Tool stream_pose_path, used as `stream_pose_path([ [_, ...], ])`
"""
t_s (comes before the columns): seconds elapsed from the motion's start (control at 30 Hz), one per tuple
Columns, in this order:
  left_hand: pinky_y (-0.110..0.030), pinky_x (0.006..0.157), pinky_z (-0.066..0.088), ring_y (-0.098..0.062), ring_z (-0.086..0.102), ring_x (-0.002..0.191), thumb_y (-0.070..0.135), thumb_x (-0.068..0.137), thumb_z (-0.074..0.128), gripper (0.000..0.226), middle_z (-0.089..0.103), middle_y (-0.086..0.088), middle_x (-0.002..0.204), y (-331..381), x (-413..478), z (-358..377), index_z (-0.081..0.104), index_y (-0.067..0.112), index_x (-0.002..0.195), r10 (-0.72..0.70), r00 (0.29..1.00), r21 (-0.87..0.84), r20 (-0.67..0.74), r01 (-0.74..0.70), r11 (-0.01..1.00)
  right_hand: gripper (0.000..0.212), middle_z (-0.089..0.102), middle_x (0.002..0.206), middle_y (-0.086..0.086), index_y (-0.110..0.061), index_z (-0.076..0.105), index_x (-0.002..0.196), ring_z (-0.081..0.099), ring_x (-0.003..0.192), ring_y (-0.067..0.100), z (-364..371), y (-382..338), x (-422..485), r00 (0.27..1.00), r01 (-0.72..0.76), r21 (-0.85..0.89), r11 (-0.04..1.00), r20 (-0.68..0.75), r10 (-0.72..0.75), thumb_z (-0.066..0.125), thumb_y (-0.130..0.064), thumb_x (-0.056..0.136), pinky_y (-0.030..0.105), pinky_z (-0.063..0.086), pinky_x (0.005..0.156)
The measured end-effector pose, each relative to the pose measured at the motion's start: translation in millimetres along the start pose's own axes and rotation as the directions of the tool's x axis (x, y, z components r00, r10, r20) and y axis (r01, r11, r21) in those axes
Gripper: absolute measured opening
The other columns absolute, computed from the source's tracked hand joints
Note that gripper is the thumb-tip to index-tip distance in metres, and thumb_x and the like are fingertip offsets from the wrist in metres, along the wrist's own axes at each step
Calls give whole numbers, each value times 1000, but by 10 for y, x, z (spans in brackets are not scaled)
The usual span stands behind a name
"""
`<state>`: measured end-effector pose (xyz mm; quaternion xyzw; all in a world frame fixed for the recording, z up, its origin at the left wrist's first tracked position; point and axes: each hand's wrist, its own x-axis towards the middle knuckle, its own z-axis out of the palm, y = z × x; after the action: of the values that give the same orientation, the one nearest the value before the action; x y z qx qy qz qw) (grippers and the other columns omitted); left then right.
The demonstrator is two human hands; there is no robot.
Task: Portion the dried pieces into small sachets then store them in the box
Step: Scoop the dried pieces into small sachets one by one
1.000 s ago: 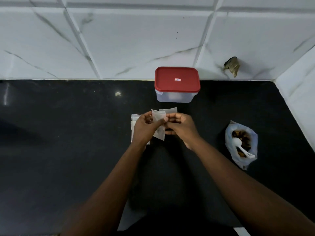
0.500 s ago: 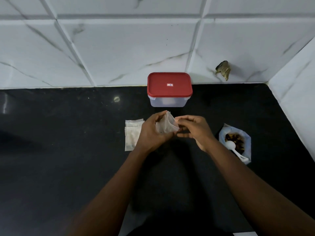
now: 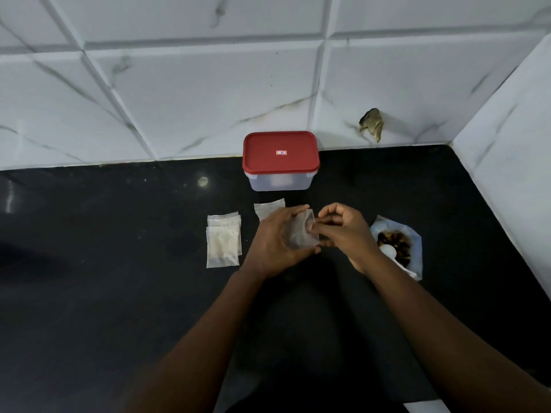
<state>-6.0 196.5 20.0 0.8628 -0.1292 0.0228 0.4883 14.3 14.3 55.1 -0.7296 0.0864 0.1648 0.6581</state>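
Two hands meet over the middle of the bench point(image 3: 119, 278) on one small clear sachet point(image 3: 299, 234): my left hand point(image 3: 277, 239) wraps it from behind, and my right hand point(image 3: 343, 231) pinches its top edge with curled fingertips, I judge to part the mouth for filling. Just right of that hand, an open bag point(image 3: 416, 257) holds the dried pieces point(image 3: 396, 242) with a white spoon point(image 3: 387, 251) resting in it, within easy reach. Left of the hands lies a stack of sachets point(image 3: 223, 242); a spare sachet point(image 3: 268, 207) lies behind them. At the back edge the box point(image 3: 280, 181) stands, red lid point(image 3: 280, 152) on.
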Motion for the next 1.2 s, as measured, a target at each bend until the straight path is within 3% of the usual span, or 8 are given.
stream_pose_path([
  [0.1,-44,104,52,-6,59,122,44,70,92,82,63,9,132,28,38,86,56,24,141,25,1000,40,-6,-24,999,11,73,88,-2,-21,71,91,70,80,11,-118,36,-82,987,112,-192,975,-92,-132,79,-18,85,23,56,64],
  [0.2,-45,109,47,-6,56,126,53,70,87,82,61,12,134,65,88,156,54,29,142,26,1000,93,10,-26,995,6,73,83,-6,-22,75,88,68,77,4,-216,-3,-194,962,224,-298,928,-87,-260,78,-27,86,15,52,65],
  [0.43,-31,108,40,-7,53,122,56,74,78,78,59,6,132,188,167,355,54,24,142,56,998,154,42,-62,986,17,69,92,-18,-23,75,104,62,86,-11,-319,-44,-219,976,181,-517,837,-13,-218,74,-30,89,5,46,71],
  [0.57,-22,108,33,-1,47,123,40,79,83,68,58,5,134,166,169,436,57,22,139,80,996,158,32,-84,984,16,72,96,-11,-22,76,102,66,90,1,-370,-47,-241,986,129,-476,870,-30,-163,73,-32,90,17,51,78],
  [0.7,-14,108,23,-2,47,123,39,81,79,60,60,4,131,174,195,499,60,22,135,105,994,190,33,-109,976,18,73,96,-9,-23,75,103,67,89,3,-418,-57,-268,991,109,-464,879,-15,-131,74,-34,89,20,54,79],
  [0.83,-26,108,29,-6,50,123,39,84,77,54,62,5,129,196,227,545,61,24,133,119,992,224,31,-123,967,24,71,103,-10,-23,75,109,64,93,0,-447,-70,-258,995,95,-455,885,7,-103,74,-35,89,11,45,74],
  [1.0,-15,100,26,-1,48,114,36,86,76,48,63,5,125,161,277,529,62,23,129,79,996,215,36,-85,973,23,73,107,-13,-25,76,111,65,96,-9,-487,-123,-260,987,160,-407,900,44,-155,76,-31,88,3,46,77],
  [1.2,-26,92,38,-11,52,107,35,84,79,47,59,6,120,96,318,518,59,23,125,56,997,215,51,-66,974,12,74,97,-15,-32,77,98,65,90,-6,-509,-84,-266,981,195,-507,840,105,-165,76,-36,86,11,46,78],
])
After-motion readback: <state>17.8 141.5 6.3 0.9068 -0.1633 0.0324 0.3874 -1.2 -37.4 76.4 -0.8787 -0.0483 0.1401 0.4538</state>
